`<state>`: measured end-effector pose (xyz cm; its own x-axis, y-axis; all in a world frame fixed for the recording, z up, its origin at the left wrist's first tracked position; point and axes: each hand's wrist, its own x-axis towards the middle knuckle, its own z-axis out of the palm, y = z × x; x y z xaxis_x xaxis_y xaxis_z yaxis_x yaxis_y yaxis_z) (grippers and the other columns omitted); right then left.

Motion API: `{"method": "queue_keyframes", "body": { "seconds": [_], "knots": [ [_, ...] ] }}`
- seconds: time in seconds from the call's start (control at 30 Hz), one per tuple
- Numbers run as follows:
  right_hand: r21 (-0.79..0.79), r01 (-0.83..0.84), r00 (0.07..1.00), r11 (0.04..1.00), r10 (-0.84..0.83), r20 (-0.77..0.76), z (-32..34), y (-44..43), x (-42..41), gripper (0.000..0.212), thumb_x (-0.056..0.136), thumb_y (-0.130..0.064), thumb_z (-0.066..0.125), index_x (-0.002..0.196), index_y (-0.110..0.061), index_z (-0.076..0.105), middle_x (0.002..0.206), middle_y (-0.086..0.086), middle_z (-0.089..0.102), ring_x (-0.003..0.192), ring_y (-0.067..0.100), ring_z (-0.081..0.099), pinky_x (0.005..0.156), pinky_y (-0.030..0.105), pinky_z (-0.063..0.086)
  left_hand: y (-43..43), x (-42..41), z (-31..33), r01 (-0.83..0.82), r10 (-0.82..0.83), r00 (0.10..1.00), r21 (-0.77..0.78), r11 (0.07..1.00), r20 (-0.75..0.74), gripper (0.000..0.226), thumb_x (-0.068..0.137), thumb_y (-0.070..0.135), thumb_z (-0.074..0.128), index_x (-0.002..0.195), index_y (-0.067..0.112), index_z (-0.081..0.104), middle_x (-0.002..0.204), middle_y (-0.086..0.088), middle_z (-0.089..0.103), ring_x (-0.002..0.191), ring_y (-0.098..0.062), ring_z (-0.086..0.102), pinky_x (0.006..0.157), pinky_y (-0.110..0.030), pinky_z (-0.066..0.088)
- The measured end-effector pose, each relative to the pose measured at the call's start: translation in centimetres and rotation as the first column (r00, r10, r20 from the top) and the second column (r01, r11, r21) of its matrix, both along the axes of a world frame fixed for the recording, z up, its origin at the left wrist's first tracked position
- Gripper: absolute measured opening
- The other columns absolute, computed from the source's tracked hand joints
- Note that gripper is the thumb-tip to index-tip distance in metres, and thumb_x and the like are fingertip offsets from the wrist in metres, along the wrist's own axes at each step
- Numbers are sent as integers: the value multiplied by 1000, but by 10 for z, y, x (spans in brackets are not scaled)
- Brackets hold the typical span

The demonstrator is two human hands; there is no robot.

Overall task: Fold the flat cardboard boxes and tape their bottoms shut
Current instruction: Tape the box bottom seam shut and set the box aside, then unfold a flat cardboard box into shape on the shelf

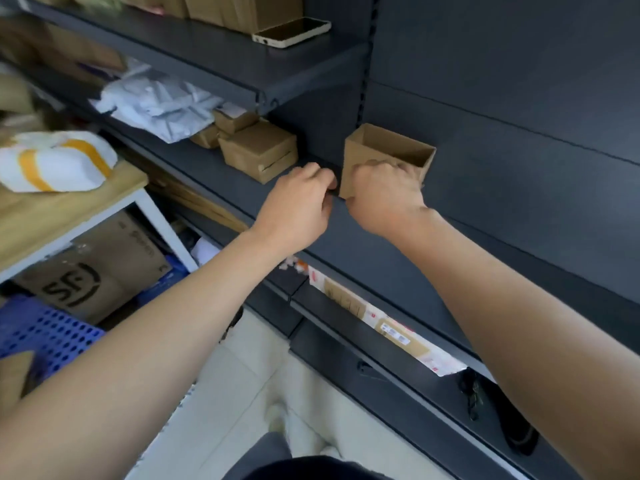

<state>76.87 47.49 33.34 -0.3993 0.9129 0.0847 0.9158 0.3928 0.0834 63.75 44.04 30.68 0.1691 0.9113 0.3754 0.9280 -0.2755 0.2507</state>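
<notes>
A small brown cardboard box (388,147) stands opened up with its mouth facing upward on the dark shelf (349,237), close to the back panel. My right hand (384,199) grips its near wall, fingers curled over the front rim. My left hand (301,202) is beside it with curled fingers, pinching at the box's lower left corner; the box's bottom and flaps are hidden behind both hands. Several folded, closed boxes (259,154) sit further left on the same shelf.
A phone (292,32) lies on the shelf above. White plastic mailers (156,105) are piled at the left of the shelf. A wooden table (52,216) holds a white-and-yellow bag, with a large carton (93,271) and a blue crate (45,334) beneath. Labelled packages (381,327) stick out below.
</notes>
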Motion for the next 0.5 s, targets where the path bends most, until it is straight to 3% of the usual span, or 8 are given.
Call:
{"method": "queue_keyframes", "body": {
  "seconds": [0.17,0.33,0.5],
  "knots": [
    [37,-218,976,975,219,-12,13,-31,-64,24,93,-19,53,115,-9,57,118,13,57,115,32,47,96,39,32,-56,-62,6,-122,131,980,72,990,-149,17,82,-3,54,96,-4,64,87,-19,60,80,-38,57,68,-42,46],
    [56,-455,889,888,457,-14,13,-73,-153,22,93,-18,51,112,-10,56,118,12,57,115,33,48,97,39,33,-126,-137,3,-362,368,919,65,930,-141,18,85,1,47,95,-2,62,92,-20,59,84,-39,56,72,-45,45],
    [41,-668,744,743,669,3,-1,-138,-263,24,93,-19,51,114,-8,56,119,13,58,116,32,49,97,38,34,-216,-220,-13,-631,627,772,-8,776,-103,25,90,4,45,110,-2,59,106,-19,57,98,-37,52,81,-44,38]
  ]
}}
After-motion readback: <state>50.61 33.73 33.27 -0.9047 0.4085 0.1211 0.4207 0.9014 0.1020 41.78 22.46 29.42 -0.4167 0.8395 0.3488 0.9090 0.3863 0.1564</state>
